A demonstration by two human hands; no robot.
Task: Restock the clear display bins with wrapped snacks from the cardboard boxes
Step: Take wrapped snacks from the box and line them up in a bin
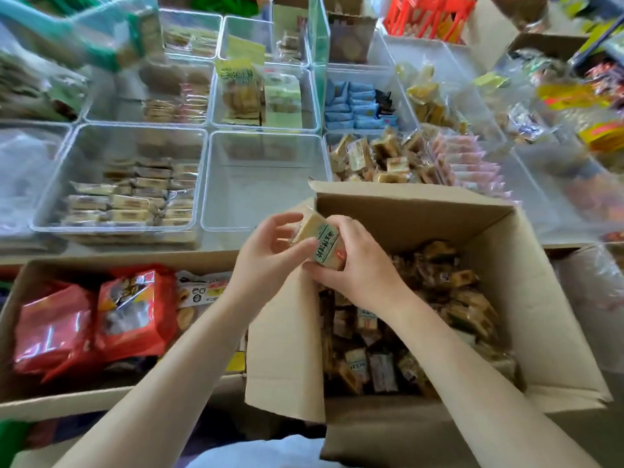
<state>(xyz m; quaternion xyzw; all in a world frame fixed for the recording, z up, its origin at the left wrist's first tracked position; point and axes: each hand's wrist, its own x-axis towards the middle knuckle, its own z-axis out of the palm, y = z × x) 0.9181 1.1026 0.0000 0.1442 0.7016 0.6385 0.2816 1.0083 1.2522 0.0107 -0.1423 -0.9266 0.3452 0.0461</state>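
My right hand (358,265) grips a stack of wrapped snacks (326,243) with a green-and-white label, held over the left wall of the open cardboard box (422,211). My left hand (270,255) meets the stack from the left, its thumb and fingers curled round the stack's end. The box holds several brown and green wrapped snacks (405,332). Just beyond my hands stands a bare clear bin (266,184). Left of it a clear bin (118,184) holds rows of flat wrapped biscuits.
A second cardboard box (20,298) at lower left holds red snack bags (101,319). More clear bins at the back hold blue packets (358,103), yellow-labelled packs (239,92) and caramel squares (378,157). An orange crate (429,15) stands at the far right.
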